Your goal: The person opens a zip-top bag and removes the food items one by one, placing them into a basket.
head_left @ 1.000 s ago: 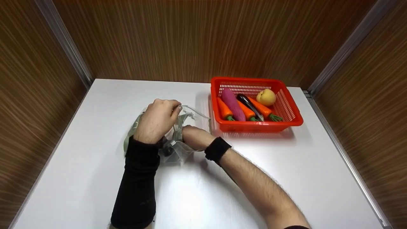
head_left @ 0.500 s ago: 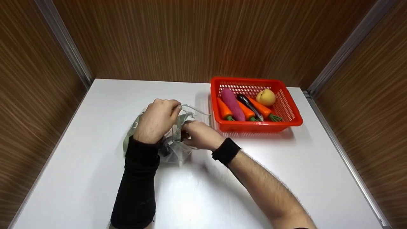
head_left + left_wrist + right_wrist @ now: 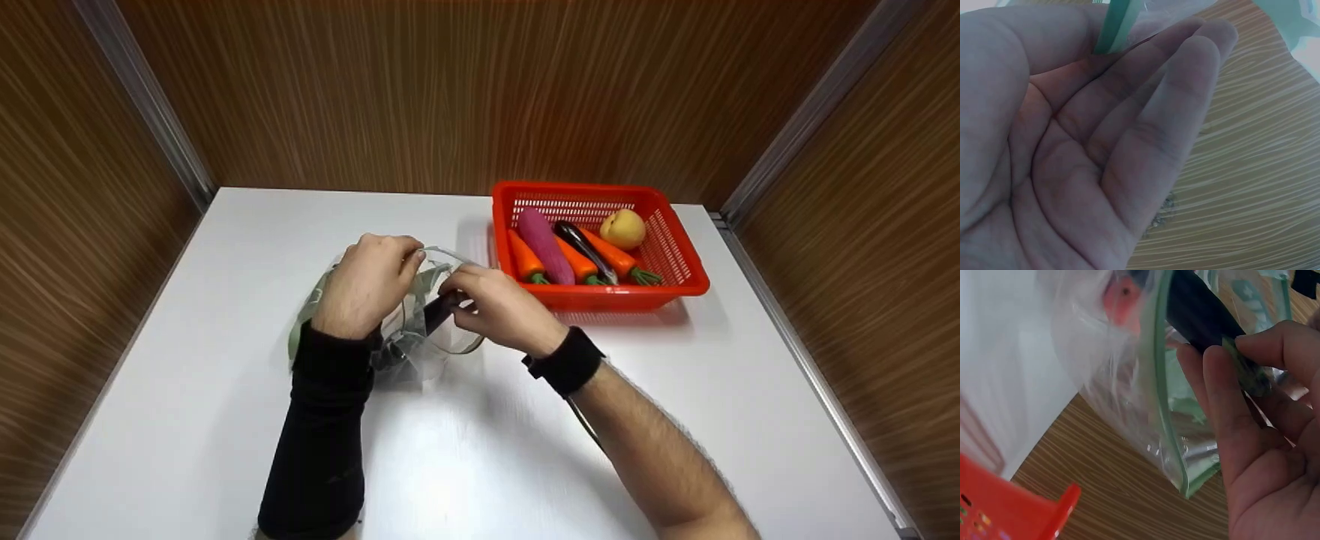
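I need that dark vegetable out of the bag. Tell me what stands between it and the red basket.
Nothing visible does. The right hand pinches the dark vegetable at the clear bag's open mouth, which the left hand holds up. Bare table lies up to the red basket.

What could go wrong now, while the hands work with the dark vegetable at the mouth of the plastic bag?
The left hand pinches only the rim of the plastic bag, so thin film might slip and the mouth close. The right hand grips the dark vegetable by its stem end alone; it could twist loose. The orange basket sits close and might get bumped.
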